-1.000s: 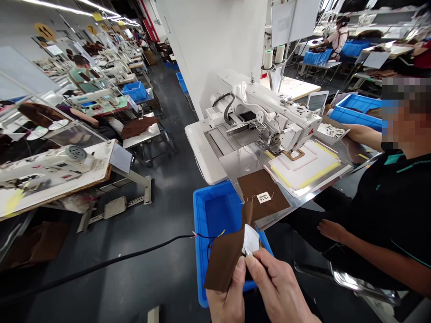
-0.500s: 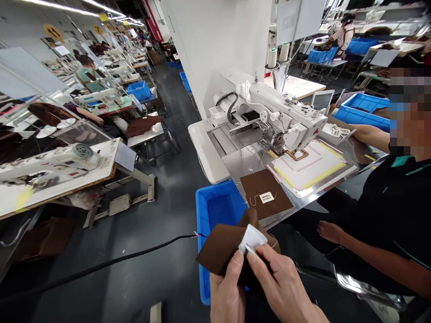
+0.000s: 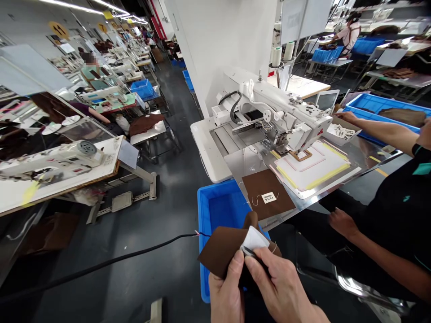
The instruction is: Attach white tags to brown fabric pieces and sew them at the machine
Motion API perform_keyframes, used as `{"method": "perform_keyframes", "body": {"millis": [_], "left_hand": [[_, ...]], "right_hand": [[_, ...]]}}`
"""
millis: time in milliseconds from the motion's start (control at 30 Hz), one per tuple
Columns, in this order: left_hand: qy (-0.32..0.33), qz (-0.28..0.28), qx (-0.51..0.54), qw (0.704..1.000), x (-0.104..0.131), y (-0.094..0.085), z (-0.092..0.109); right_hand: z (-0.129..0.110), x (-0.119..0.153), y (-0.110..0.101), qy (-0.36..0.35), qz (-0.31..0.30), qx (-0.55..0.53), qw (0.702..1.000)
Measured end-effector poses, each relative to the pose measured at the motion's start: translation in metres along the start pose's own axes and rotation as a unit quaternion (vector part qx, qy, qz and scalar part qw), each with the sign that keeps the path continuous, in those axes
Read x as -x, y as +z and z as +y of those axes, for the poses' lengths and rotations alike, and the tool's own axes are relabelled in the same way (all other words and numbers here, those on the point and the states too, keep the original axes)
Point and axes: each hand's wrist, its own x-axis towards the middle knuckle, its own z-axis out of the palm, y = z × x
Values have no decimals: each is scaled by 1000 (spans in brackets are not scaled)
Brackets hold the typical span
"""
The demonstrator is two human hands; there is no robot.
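A brown fabric piece is folded between my hands, above the blue bin. My left hand grips it with the thumb on top, beside a white backing patch. My right hand is closed at the patch's lower edge. Between its thumb and index finger shows the tip of a small metal tool, perhaps tweezers or snips; the rest is hidden by the fingers. A loose thread hangs at the fabric's right edge. On the machine table lies another brown piece with a white label and thread tails.
A white sewing machine stands ahead with a template plate. Below my hands is a blue bin. A co-worker's arm reaches beside a label box at right. A black cable hangs across the left.
The view has shifted slightly. The metal tip at the white patch has changed its angle a little. The co-worker has moved to the right, with the far hand now visible by the label box.
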Motion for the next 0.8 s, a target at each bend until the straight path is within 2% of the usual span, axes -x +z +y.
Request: {"method": "perform_keyframes", "body": {"millis": [133, 267, 500, 800], "left_hand": [[9, -26, -44, 999, -4, -8, -3], [34, -17, -75, 996, -6, -12, -8], [53, -1, -102, 993, -2, -10, -13], [53, 16, -83, 995, -1, -6, -19]], "right_hand": [[-1, 2, 1, 20, -5, 2, 1000], [-3, 4, 1, 31, -2, -1, 1000], [0, 5, 6, 48, -2, -4, 999], [6, 6, 14, 48, 5, 1, 999]]}}
